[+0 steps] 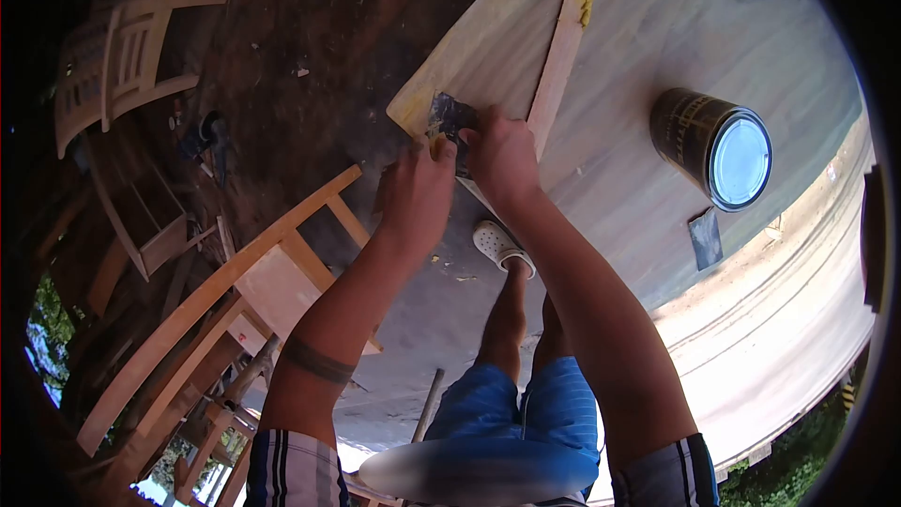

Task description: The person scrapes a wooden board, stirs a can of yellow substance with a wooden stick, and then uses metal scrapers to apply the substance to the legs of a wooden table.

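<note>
Dark, smeared flat piece [452, 115] at the pale wooden surface's [610, 122] corner — upper centre.
Right hand [505, 158] grips it, fingers closed; left hand's [419, 190] curled—hold unclear.

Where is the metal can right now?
In the head view, the can is toward the right, on the pale wooden surface, right of the right hand and just above a small dark flat piece.

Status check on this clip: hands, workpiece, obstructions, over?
Right hand gripping dark smeared piece. Left hand close against it, grip unclear. Can off to the right, clear of both hands.
</note>
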The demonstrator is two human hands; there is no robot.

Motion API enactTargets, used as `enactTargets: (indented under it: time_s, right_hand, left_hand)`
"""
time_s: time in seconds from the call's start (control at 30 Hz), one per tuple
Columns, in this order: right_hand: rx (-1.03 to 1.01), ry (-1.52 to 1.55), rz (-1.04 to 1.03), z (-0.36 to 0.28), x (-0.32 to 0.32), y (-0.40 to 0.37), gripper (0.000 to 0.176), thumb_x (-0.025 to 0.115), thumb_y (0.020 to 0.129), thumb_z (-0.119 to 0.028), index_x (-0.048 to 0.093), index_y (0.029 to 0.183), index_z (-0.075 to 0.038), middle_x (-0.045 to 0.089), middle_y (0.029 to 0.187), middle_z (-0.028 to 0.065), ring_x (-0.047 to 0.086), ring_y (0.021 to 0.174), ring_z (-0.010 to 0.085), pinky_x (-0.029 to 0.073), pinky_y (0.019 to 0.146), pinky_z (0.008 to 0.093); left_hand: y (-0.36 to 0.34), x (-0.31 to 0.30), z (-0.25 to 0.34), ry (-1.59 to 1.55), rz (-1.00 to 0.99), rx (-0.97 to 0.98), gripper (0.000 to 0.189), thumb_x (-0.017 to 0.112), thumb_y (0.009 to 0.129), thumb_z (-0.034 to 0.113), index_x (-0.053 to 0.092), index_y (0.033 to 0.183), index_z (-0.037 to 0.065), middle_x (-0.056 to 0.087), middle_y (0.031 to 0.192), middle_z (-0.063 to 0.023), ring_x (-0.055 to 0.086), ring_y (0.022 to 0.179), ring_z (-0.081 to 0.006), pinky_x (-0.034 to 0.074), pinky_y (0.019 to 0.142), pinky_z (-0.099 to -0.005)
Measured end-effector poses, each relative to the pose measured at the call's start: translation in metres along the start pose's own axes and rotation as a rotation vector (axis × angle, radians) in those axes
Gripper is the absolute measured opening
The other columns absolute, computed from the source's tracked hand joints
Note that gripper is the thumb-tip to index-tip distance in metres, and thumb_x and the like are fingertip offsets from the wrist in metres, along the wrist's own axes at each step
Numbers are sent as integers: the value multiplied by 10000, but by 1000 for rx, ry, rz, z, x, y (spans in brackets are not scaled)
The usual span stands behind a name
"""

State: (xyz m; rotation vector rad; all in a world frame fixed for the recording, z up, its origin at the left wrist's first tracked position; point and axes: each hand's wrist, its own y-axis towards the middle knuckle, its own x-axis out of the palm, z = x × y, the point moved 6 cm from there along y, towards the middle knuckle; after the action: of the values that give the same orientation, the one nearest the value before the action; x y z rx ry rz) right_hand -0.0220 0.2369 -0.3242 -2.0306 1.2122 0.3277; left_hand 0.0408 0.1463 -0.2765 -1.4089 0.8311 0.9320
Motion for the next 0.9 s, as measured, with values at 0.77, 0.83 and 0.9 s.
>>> enactTargets:
  time_s: [0.77, 0.83, 0.9]
  right_hand:
    - [-10, 19, -40, 0, 0, -1, 235, 686, 810, -148, 576, 841, 57, 634, 766, 281, 647, 771, 434, 530, 699, 458]
    - [-47, 17, -23, 1, 2, -2, 231, 684, 811, -145, 577, 839, 59, 634, 765, 281, 647, 770, 434, 530, 699, 458]
    - [-9, 23, -51, 4, 5, -6, 239, 687, 809, -150, 575, 834, 59, 635, 769, 281, 648, 772, 432, 529, 700, 458]
  left_hand:
    - [11, -8, 4, -122, -4, -76, 331, 499, 855, -29, 527, 1183, -67, 531, 1136, -245, 562, 1027, -398, 505, 841, -418]
    - [21, -7, 2, -127, 41, -55, 322, 516, 852, -4, 536, 1170, -50, 537, 1123, -238, 576, 1005, -379, 512, 829, -416]
    - [24, -6, 0, -97, 47, -59, 309, 551, 847, 48, 545, 1151, -11, 540, 1112, -224, 599, 968, -344, 527, 797, -416]
